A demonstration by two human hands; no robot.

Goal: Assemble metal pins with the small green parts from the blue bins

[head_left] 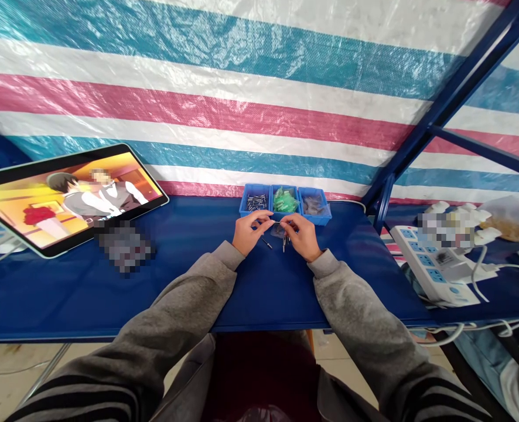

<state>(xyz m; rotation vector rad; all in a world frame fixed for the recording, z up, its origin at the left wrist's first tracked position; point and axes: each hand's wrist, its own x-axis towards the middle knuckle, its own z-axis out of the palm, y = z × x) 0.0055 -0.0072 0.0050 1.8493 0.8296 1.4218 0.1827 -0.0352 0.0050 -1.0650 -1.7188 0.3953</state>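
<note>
My left hand (249, 231) and my right hand (302, 235) are close together above the blue table, each with thumb and forefinger pinched. Between the fingertips is a small thin piece (276, 222), too small to name. A clear plastic scrap or bag (279, 231) lies below it. On the tabletop by my left hand is a short metal rod with a dark end (267, 243); another short rod (284, 246) lies by my right fingers. Just behind the hands stand three joined blue bins (323, 220), holding dark metal pins (256, 202), green pieces (285, 200) and a greyish plastic bag (314, 205).
At left, a tablet (72, 196) leans on the table (189, 234), with a blurred dark object (125, 246) before it. A white power strip (430, 264) with plugs and cables sits at right. Blue metal posts (385, 202) and a striped tarp (242, 111) bound the back.
</note>
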